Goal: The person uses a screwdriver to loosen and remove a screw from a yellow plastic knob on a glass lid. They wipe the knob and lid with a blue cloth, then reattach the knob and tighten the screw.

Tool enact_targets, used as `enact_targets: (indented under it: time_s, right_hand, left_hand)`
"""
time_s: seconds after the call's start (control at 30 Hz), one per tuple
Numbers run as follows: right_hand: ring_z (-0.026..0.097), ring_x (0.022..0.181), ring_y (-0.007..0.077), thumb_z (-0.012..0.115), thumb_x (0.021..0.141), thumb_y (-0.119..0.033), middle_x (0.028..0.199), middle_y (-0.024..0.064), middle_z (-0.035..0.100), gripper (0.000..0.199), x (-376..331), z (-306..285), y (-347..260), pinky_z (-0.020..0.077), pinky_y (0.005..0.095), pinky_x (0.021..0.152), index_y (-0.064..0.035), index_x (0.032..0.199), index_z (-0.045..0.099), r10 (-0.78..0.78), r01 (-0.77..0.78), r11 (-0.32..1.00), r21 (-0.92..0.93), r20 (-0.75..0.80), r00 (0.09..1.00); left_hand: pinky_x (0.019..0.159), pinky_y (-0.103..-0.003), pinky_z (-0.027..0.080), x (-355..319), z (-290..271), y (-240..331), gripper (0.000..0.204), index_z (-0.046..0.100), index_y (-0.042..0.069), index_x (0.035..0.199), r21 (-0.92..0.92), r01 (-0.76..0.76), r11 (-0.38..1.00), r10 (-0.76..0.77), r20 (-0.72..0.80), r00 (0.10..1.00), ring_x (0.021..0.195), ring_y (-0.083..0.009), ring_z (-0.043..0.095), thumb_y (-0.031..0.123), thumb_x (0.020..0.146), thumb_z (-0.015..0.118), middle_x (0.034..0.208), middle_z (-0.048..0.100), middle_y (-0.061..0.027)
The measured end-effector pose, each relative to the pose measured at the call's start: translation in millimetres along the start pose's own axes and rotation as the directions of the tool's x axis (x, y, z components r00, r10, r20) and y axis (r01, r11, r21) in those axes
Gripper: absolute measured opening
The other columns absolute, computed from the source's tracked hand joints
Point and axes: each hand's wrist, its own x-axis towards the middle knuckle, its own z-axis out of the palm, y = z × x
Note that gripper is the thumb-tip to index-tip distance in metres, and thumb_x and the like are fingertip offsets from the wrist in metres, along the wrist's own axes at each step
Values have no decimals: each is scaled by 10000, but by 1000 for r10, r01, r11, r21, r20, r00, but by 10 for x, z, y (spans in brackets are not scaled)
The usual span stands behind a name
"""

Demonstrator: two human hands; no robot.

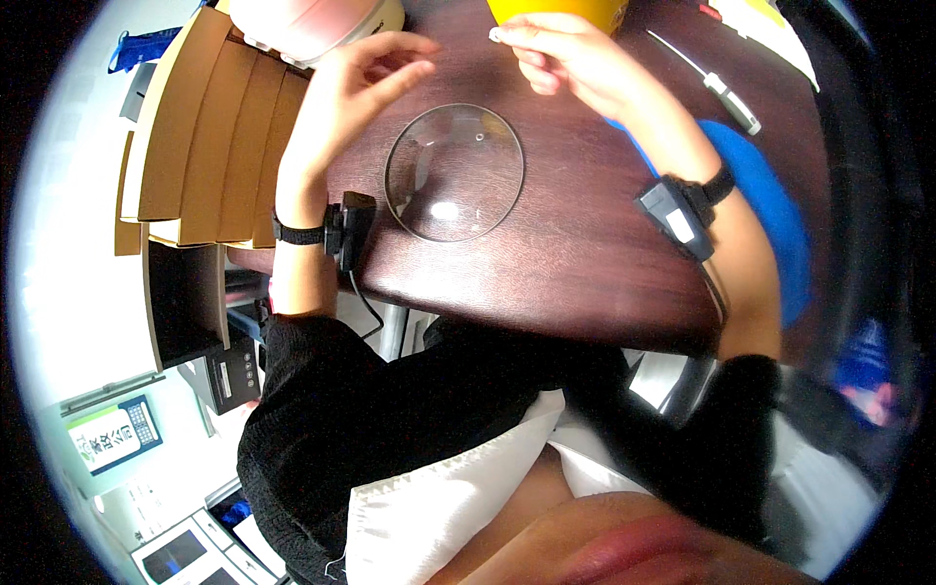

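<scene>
A round clear glass lid [417, 210] with a dark rim lies on the dark wooden table, with a small hole in it and no knob visible. Beyond its far left side is my left hand [369, 83], fingers apart and holding nothing, close to a pink and white rounded appliance [331, 29]. My right hand [575, 63] is raised past the lid's far right side, in front of a yellow container [595, 14]. Between its thumb and fingertips it pinches a small whitish piece [495, 35], too small to make out. A screwdriver [723, 93] with a grey handle lies farther right.
Brown cardboard boxes [210, 136] stand in a row at the left edge of the table [546, 263]. A blue object [765, 200] lies behind my right forearm. Black devices are strapped to my left wrist [351, 231] and right wrist [678, 219], each with a cable.
</scene>
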Motion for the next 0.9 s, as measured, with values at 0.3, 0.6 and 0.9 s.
enact_targets:
  time_s: [0.3,0.6,0.9]
  right_hand:
    - [412,498,48,576,936,-285,635,-52,442,228,38,10,74,326,208,442,-71,856,579,-61,54,993,-106,-57,997]
    - [433,489,61,517,952,-307,648,-32,468,242,-37,75,-39,323,210,435,-82,875,556,-58,59,983,-176,10,998]
    - [421,492,91,460,975,-247,645,-10,438,210,-99,33,-75,330,217,456,-75,864,502,102,-102,995,-10,143,984]
  left_hand:
    - [714,-213,505,78,380,26,319,576,17,1234,-369,-69,927,77,7,997,878,-93,632,120,932,573,1071,672,-52]
    - [748,-233,514,16,426,13,301,578,16,1223,-448,-73,891,79,-4,997,904,-114,635,104,936,554,1089,665,-63]
    - [750,-230,512,-40,475,12,314,584,15,1224,-448,-41,893,61,30,998,879,-99,616,98,922,561,1085,665,-63]
